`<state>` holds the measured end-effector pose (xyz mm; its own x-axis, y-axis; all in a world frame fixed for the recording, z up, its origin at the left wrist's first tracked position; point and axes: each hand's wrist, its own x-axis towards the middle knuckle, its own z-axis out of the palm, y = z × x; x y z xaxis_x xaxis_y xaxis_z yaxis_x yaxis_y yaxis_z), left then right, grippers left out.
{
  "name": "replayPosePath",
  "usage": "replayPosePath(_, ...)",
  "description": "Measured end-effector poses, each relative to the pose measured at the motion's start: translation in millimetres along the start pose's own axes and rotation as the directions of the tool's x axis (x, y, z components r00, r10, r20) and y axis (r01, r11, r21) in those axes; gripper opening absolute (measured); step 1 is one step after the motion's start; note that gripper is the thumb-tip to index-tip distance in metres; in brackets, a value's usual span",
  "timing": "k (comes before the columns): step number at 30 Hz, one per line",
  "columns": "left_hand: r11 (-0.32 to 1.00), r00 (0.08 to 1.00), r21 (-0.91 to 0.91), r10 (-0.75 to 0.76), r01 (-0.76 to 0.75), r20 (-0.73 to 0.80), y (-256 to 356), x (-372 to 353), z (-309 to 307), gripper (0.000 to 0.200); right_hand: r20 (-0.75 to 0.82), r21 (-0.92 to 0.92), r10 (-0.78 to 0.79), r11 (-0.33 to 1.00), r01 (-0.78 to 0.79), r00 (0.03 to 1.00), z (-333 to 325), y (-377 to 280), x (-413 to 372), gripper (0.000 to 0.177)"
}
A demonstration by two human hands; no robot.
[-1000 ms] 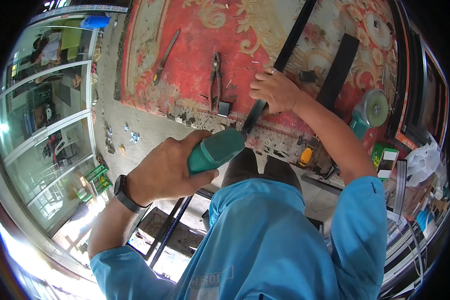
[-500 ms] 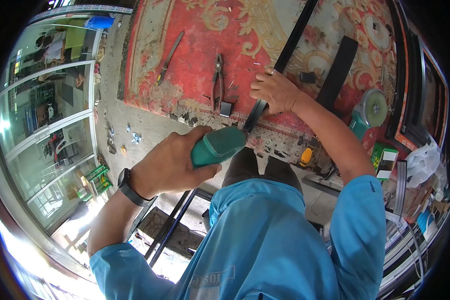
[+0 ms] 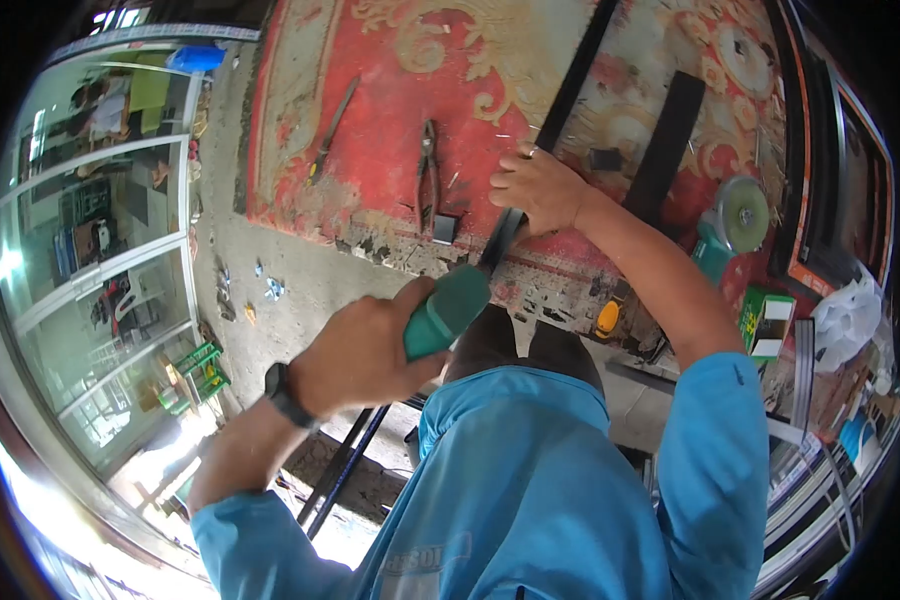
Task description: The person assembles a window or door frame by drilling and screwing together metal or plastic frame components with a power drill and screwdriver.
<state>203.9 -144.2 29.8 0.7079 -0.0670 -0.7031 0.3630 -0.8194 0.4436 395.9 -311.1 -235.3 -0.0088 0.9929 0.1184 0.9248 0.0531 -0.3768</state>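
Observation:
My left hand (image 3: 355, 350), with a dark watch at the wrist, is wrapped round a green power tool (image 3: 448, 312). The tool's front end reaches the near end of a long black bar (image 3: 575, 85); its far side is hidden from above. My right hand (image 3: 538, 192) grips that bar from over it, a little farther up. The bar slants across a worn red patterned carpet (image 3: 370, 150). Left of my right hand lie pliers (image 3: 427, 180) and a small dark block (image 3: 445, 230). Another small block (image 3: 605, 159) is to its right.
A file (image 3: 334, 130) lies on the left of the carpet. On the right are a wide black strip (image 3: 667, 140), an angle grinder (image 3: 738, 218), a yellow-handled tool (image 3: 608, 318), a green box (image 3: 765, 322) and a plastic bag (image 3: 847, 318). Glass panels (image 3: 100, 260) stand at left.
My left hand and the green tool have shifted slightly right and toward me. My right hand keeps its grip on the bar. The whole view has moved a little.

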Motion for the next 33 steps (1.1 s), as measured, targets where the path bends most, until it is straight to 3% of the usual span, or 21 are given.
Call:
replayPosePath(5, 0.993, 0.997, -0.099, -0.066, 0.061, -0.044, -2.1, -39.9, -13.4, 0.071, -0.08, 0.008, -0.007, 1.0, 0.008, 0.997, 9.8, -0.5, -2.5, 0.043)
replayPosePath(8, 0.922, 0.978, -0.383, -0.032, -0.051, -0.208, -28.3, -71.5, -9.4, 0.07, -0.109, 0.018, -0.026, 0.999, 0.029, 0.994, 5.9, 4.7, -0.3, 0.042)
replayPosePath(9, 0.728, 0.965, -0.681, -0.227, 0.08, -0.13, -41.8, -87.9, -5.9, 0.067, -0.115, 0.036, -0.027, 0.999, 0.031, 0.993, 5.0, 2.4, -0.3, 0.042)
replayPosePath(10, 0.521, 0.948, -0.852, -0.292, 0.043, -0.13, -56.9, -103.0, -2.7, 0.065, -0.085, 0.034, -0.016, 0.999, 0.019, 0.996, 2.3, 0.6, 1.6, 0.043)
replayPosePath(11, 0.389, 0.923, -0.916, -0.309, -0.099, -0.231, -82.7, -116.2, 16.4, 0.068, -0.051, 0.029, -0.002, 1.0, 0.004, 0.999, -0.9, -1.3, 2.7, 0.044)
replayPosePath(12, 0.327, 0.935, -0.94, -0.293, -0.1, -0.201, -120.2, -133.6, 31.0, 0.078, -0.015, 0.023, 0.013, 1.0, -0.013, 1.0, -3.4, -2.0, 3.3, 0.046)
replayPosePath(14, -0.148, 0.91, -0.906, -0.197, -0.396, -0.366, -128.0, -116.7, 65.7, 0.091, -0.012, -0.015, 0.01, 1.0, -0.01, 1.0, -2.2, -1.6, 4.0, 0.047)
replayPosePath(15, -0.391, 0.9, -0.822, -0.046, -0.415, -0.433, -135.4, -97.9, 80.3, 0.103, -0.01, -0.036, 0.009, 0.999, -0.009, 1.0, -1.4, -2.4, 4.7, 0.047)
replayPosePath(18, -0.239, 0.902, -0.871, -0.141, -0.43, -0.407, -169.8, -62.8, 87.2, 0.097, 0.022, -0.006, 0.04, 0.999, -0.04, 0.999, -5.0, -5.3, 8.0, 0.047)
replayPosePath(19, 0.12, 0.822, -0.852, -0.222, -0.51, -0.524, -166.2, -41.4, 72.6, 0.095, 0.041, -0.017, 0.049, 0.999, -0.049, 0.998, -6.1, -6.0, 10.0, 0.046)
replayPosePath(20, 0.471, 0.717, -0.728, -0.248, -0.498, -0.651, -160.6, -15.3, 53.2, 0.093, 0.054, -0.028, 0.062, 0.998, -0.061, 0.997, -6.8, -8.5, 9.8, 0.045)
replayPosePath(21, 0.738, 0.658, -0.493, -0.089, -0.461, -0.748, -171.7, 13.2, 43.5, 0.092, 0.063, -0.042, 0.072, 0.997, -0.07, 0.995, -8.3, -9.4, 9.4, 0.044)
replayPosePath(22, 0.911, 0.611, -0.185, 0.086, -0.367, -0.787, -186.9, 37.2, 40.6, 0.091, 0.069, -0.077, 0.065, 0.995, -0.06, 0.995, -7.4, -10.9, 7.9, 0.044)
replayPosePath(24, 0.995, 0.69, 0.071, 0.096, -0.064, -0.717, -214.0, 73.3, 38.0, 0.1, 0.036, -0.145, 0.035, 0.989, -0.029, 0.999, -5.8, -10.4, 13.0, 0.042)
replayPosePath(29, 0.989, 0.668, 0.146, 0.127, -0.028, -0.733, -235.7, 131.5, 68.3, 0.087, 0.196, -0.11, 0.199, 0.977, -0.18, 0.96, -18.9, -24.3, 20.7, 0.041)
replayPosePath(32, 0.978, 0.541, 0.205, 0.163, 0.019, -0.825, -219.6, 130.4, 69.5, 0.082, 0.175, -0.178, 0.202, 0.969, -0.17, 0.964, -23.2, -28.4, 19.9, 0.04)
replayPosePath(33, 0.963, 0.419, 0.269, 0.248, -0.009, -0.873, -199.6, 124.9, 56.6, 0.074, 0.091, -0.156, 0.174, 0.975, -0.159, 0.981, -17.0, -25.8, 15.7, 0.041)
